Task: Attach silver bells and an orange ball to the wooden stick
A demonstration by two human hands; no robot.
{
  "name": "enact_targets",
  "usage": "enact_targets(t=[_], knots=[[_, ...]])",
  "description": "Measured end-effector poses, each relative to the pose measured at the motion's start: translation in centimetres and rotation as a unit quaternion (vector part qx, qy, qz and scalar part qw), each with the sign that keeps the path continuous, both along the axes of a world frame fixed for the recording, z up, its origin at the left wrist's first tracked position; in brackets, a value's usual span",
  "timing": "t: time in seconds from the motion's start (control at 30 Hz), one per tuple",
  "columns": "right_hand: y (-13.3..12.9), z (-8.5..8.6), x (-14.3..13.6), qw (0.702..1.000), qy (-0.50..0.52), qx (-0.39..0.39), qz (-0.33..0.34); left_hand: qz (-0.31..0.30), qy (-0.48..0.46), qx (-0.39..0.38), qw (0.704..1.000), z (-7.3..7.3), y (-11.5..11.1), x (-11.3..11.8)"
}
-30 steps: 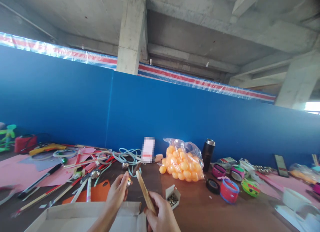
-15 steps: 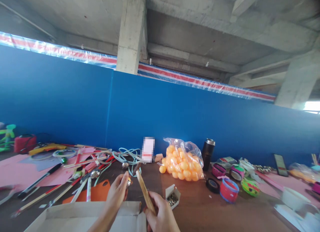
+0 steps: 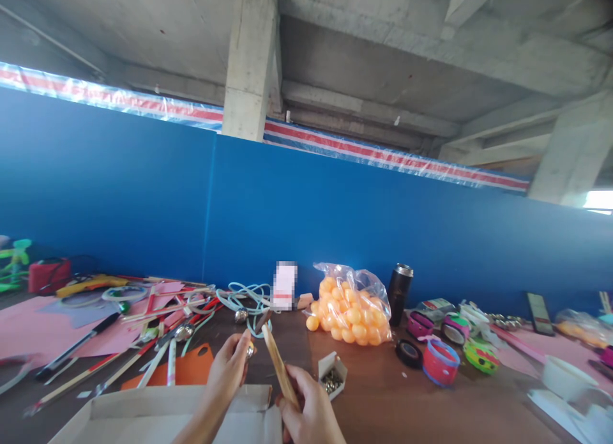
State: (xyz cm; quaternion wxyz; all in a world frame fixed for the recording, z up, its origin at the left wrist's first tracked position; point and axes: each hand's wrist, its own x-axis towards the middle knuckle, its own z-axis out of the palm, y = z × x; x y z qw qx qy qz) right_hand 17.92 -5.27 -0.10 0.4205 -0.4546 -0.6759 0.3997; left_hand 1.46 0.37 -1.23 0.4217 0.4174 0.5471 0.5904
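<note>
Ball (image 3: 250, 349), shiny, in the left hand (image 3: 226, 367), its fingers pinched on it: likely light, hard, slippery; best held round its sides. Stick (image 3: 276, 362): right hand's (image 3: 311, 409) fingers clamped on its lower part; probably stiff, light.

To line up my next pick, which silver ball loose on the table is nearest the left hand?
The silver ball just beyond the left hand; the other nearby silver ball sits farther left, beyond the orange sheet.
</note>
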Motion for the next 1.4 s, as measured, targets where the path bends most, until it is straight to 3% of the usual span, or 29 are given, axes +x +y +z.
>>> enact_targets(t=[0.23, 0.43, 0.77, 1.4], knots=[[0.5, -0.9, -0.3, 1.000, -0.001, -0.006, 0.027, 0.007, 0.050, 0.009, 0.999, 0.5, -0.6, 0.4], [-0.2, 0.3, -0.3, 1.000, -0.002, -0.002, 0.022, 0.004, 0.046, 0.016, 0.999, 0.1, -0.3, 0.3], [0.2, -0.7, -0.3, 0.998, 0.035, -0.016, 0.042, 0.013, -0.044, 0.034, 0.998, -0.5, 0.7, -0.2], [-0.5, 0.7, 0.1, 0.994, 0.030, -0.024, 0.106, 0.043, -0.122, 0.030, 0.991, -0.4, 0.4, -1.0]])
